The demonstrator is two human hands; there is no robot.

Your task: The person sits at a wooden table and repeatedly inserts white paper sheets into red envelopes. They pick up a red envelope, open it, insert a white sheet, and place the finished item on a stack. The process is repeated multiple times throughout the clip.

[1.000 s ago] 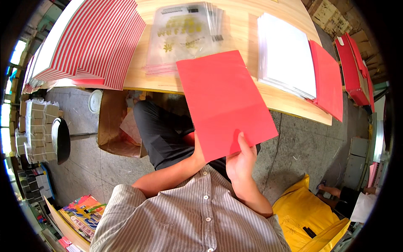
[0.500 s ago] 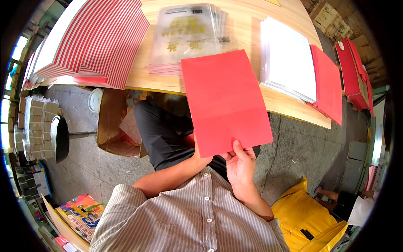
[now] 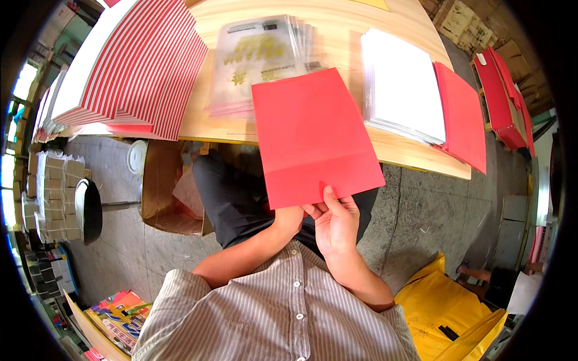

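A red paper sheet point(image 3: 313, 126), perhaps folded, is raised over my lap, its top overlapping the table's near edge. A crease runs across its lower part. My right hand point(image 3: 336, 225) pinches the bottom edge, thumb on top and fingers underneath. Below the sheet's lower left corner is my left hand point(image 3: 290, 220), its fingers hidden behind the paper. Just beyond the sheet lies a stack of clear plastic bags point(image 3: 244, 72) with yellow print.
On the wooden table point(image 3: 337, 36), a tall pile of red-and-white striped-edged paper point(image 3: 150, 78) stands left. A white stack point(image 3: 403, 84) and red sheets point(image 3: 460, 114) lie right. A cardboard box point(image 3: 162, 204) sits beneath; a yellow sack point(image 3: 445, 307) rests at lower right.
The red sheet and my right hand have shifted slightly up and left in the picture. More of my left hand now slips behind the sheet's lower edge. The whole view has turned a little.
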